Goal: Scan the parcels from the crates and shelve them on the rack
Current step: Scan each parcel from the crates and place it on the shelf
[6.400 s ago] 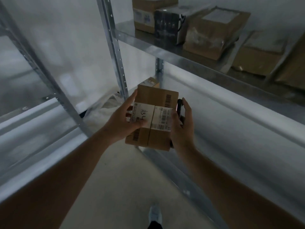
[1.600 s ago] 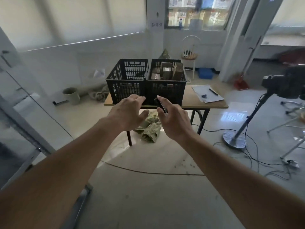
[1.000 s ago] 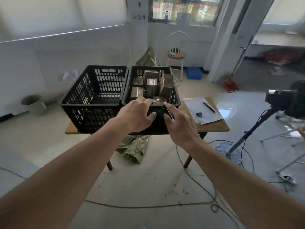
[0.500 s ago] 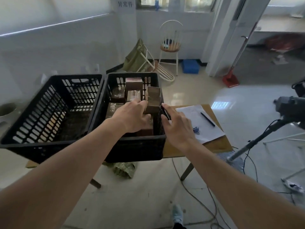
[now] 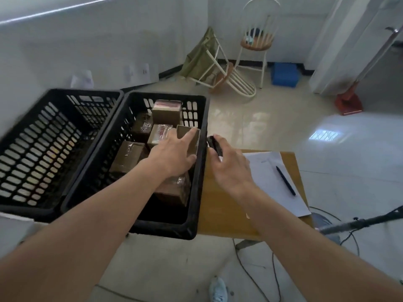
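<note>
Left hand (image 5: pixel 172 156) is inside the right-hand black slatted plastic crate (image 5: pixel 197 171), centre of frame. Fingers are extended over an upright brown cardboard parcel (image 5: pixel 190 138) standing against the crate's right wall, thumb low on its near side. The palm covers the contact, so I can't tell whether it has actually closed on the box.

Right hand (image 5: pixel 231 164) is just right of that crate's rim, over the wooden table top (image 5: pixel 220 210). It pinches a small black handheld scanner (image 5: pixel 214 146) between thumb and fingers, device tip pointing to the upper left toward the crate.

More parcels in the same crate:
- taped brown carton (image 5: pixel 167 111) at the far end
- small box with red-printed tape (image 5: pixel 159 134) just in front of it
- dark shiny-wrapped parcel (image 5: pixel 141 127) to its left
- flat brown box (image 5: pixel 128 155) left of the wrist
- glossy-taped box (image 5: pixel 176 188) under the forearm

Second black slatted crate (image 5: pixel 43 149) touches the first along its left side, left of frame. No parcels visible in it.

Right part of the table: white paper sheets (image 5: pixel 277 179) with a black pen (image 5: pixel 285 180) lying on them.

Upper centre: white spindle-back chair (image 5: pixel 258 38) upright, a second white chair (image 5: pixel 226 75) tipped over beside it with olive-green cloth (image 5: pixel 200 55) draped on it. Blue box (image 5: pixel 284 75) on the floor to their right, red dustpan (image 5: pixel 349 103) at upper right. White shoe (image 5: pixel 218 290) at bottom centre.
</note>
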`<state>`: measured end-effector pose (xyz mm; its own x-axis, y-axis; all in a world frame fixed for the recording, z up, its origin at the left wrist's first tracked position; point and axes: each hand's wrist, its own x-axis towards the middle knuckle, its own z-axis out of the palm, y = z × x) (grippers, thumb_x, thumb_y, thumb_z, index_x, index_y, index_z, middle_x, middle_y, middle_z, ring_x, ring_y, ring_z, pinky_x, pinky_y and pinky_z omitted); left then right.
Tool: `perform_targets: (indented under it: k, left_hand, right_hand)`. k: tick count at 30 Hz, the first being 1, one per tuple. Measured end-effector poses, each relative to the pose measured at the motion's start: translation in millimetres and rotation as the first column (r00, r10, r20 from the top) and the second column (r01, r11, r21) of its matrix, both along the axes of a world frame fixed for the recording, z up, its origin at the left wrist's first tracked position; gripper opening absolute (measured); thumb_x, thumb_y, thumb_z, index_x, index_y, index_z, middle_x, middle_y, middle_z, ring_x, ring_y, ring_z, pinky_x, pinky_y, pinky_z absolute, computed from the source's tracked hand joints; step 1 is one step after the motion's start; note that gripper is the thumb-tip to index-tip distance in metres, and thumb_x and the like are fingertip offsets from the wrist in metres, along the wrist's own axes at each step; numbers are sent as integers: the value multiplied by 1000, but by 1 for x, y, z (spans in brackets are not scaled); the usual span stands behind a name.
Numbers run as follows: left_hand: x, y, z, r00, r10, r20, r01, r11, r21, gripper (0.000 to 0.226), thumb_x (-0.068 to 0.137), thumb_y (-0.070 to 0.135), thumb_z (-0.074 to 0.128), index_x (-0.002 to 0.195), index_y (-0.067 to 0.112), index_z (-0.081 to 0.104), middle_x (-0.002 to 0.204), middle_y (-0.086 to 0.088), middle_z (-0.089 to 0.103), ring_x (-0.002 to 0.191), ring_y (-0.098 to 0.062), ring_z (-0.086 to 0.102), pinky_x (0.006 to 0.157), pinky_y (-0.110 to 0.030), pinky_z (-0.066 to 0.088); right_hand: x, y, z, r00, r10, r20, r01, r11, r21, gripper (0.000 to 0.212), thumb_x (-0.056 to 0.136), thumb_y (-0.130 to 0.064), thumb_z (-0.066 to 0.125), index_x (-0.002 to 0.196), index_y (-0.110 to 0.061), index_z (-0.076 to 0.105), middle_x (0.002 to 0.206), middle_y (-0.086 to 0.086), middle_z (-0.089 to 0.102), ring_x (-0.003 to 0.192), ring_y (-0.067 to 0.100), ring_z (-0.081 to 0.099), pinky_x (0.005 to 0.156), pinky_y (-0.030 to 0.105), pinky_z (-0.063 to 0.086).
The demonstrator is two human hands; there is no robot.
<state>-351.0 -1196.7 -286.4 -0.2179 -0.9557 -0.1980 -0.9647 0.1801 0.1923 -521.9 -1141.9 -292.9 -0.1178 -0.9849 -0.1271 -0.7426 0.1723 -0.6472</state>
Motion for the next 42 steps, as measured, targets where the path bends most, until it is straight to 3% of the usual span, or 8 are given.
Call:
perform_targets:
  k: [6, 11, 19, 24, 29, 34, 38, 42]
  left_hand:
    - [-13, -23, -22, 995, 104, 6, -104, 993, 50, 89, 97, 57, 63, 161, 50, 1, 160, -20, 24, 132, -44, 52, 97, -54, 52]
    - [-5, -34, -28, 971, 206, -123, -199, 978, 61, 89, 89, 52, 76, 151, 52, 12, 142, -22, 41, 111, -42, 60, 81, -49, 52]
    - [30, -41, -19, 876, 417, -242, -385, 907, 169, 109, 77, 47, 83, 156, 47, 8, 146, -24, 34, 118, -43, 54, 100, -52, 50]
    - [48, -38, 0, 837, 438, -328, -405, 899, 166, 68, 86, 57, 65, 146, 53, 33, 132, -16, 39, 93, -31, 51, 80, -41, 45]
    - [70, -32, 25, 812, 423, -402, -437, 897, 63, 45, 89, 66, 52, 131, 50, 46, 125, -12, 51, 106, -34, 56, 99, -52, 50]
    - [94, -24, 54, 812, 354, -465, -406, 914, -15, 28, 94, 51, 62, 120, 44, 55, 124, -7, 37, 106, -33, 53, 98, -51, 52]
    - [120, -15, 71, 807, 283, -519, -376, 923, -80, 27, 92, 36, 71, 116, 41, 59, 129, -6, 38, 114, -31, 53, 103, -48, 52]
    - [145, -8, 86, 785, 222, -578, -360, 923, -134, 25, 92, 24, 71, 108, 40, 61, 128, -4, 39, 109, -23, 56, 99, -43, 55]
  right_hand:
    - [-11, -25, -9, 1000, -8, 20, 7, 998, 66, 53, 112, -52, 39, 163, -41, 29, 139, 10, 65, 129, 36, 58, 110, 59, 46]
    - [-12, -31, -10, 998, -34, 52, 29, 994, 101, 49, 113, -52, 38, 161, -45, 30, 138, 9, 65, 126, 37, 59, 109, 59, 47]
    - [5, -33, -3, 981, -27, 193, 6, 994, 109, 50, 111, -52, 43, 160, -41, 41, 153, -1, 59, 140, 28, 55, 118, 52, 43]
    - [21, -35, 7, 944, -47, 327, 5, 992, 128, 50, 110, -52, 46, 159, -39, 44, 152, -4, 57, 122, 15, 54, 87, 24, 42]
    - [37, -29, 26, 920, -5, 393, -45, 992, 118, 47, 111, -47, 47, 156, -38, 47, 145, -4, 61, 125, 17, 58, 101, 37, 53]
    - [59, -22, 45, 913, 59, 404, -111, 988, 107, 43, 109, -44, 49, 152, -41, 50, 121, -6, 70, 108, 17, 69, 95, 44, 61]
    - [77, -14, 57, 938, 122, 324, -155, 985, 81, 43, 109, -42, 49, 151, -41, 53, 110, -6, 71, 88, 15, 69, 76, 35, 58]
    - [94, -7, 70, 949, 183, 257, -205, 977, 59, 43, 109, -42, 49, 152, -41, 53, 118, -8, 68, 90, 9, 65, 82, 34, 60]
